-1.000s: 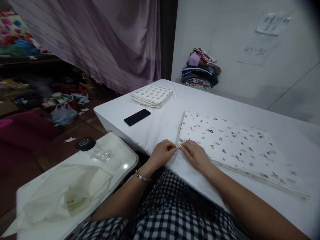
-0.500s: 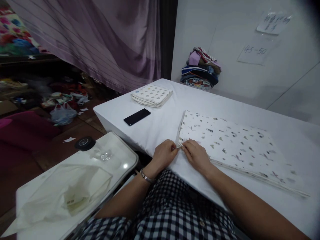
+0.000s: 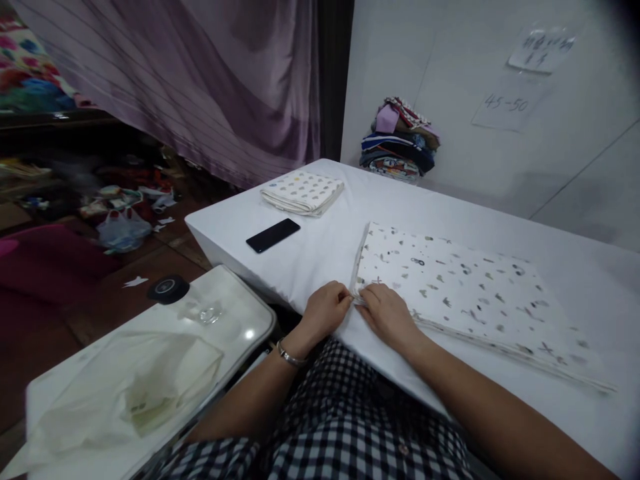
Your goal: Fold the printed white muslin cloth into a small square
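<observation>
A folded white cloth with small printed figures lies flat on the white-covered table in front of me. My left hand pinches the cloth's near left corner between thumb and fingers. Right beside it, my right hand rests on the same corner, its fingers curled over the layered edge with the thumb below. The fingertips of both hands nearly meet there and partly hide the corner. Farther back sits a smaller folded cloth with a heart-like print.
A black phone lies left of the cloth. On a lower white stand at the left are a cream fabric piece, a dark round object and a clear small item. Folded clothes are piled against the wall.
My right hand has flattened over the cloth's corner, which was pinched up between the fingertips before. The left hand keeps its pinch in nearly the same place. The view has shifted slightly.
</observation>
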`<state>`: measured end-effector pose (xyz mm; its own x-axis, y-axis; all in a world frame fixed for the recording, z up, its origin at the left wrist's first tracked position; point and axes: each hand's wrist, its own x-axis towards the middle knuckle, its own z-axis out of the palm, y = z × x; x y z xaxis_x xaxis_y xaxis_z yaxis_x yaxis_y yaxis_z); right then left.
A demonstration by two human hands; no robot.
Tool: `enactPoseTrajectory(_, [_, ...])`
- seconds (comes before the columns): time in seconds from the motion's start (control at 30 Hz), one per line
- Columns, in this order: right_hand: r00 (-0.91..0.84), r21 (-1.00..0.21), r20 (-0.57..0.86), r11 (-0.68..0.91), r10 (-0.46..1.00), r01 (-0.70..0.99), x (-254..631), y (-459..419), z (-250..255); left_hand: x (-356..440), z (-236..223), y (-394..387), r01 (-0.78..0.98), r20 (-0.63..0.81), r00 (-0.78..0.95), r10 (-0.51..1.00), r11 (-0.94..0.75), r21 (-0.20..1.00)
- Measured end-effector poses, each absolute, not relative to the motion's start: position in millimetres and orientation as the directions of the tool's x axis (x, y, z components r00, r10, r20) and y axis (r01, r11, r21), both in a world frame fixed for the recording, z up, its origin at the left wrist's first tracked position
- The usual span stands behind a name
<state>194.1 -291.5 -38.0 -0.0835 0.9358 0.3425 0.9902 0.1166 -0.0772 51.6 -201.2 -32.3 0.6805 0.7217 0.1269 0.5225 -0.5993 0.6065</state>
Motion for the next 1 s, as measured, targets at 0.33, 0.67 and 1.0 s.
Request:
enactPoseTrajectory(0.33, [-0.104, 0.062, 0.341, 0.088, 0.934, 0.994, 190, -288, -45, 50, -22, -200, 0.522, 0.11, 0.669, 0.735, -0.57, 0.635])
enactPoseTrajectory(0.67, [-0.11, -0.046, 0.365, 0.136, 0.924, 0.99, 190, -288, -41, 58, -21, -205, 0.373, 0.277, 0.756, 0.593, -0.738, 0.562])
enactPoseTrajectory(1.0, [-0.087, -0.254, 0.34, 0.181, 0.936, 0.95, 206, -316, -33, 52, -21, -200, 0.368, 0.276, 0.761, 0.586, -0.742, 0.561])
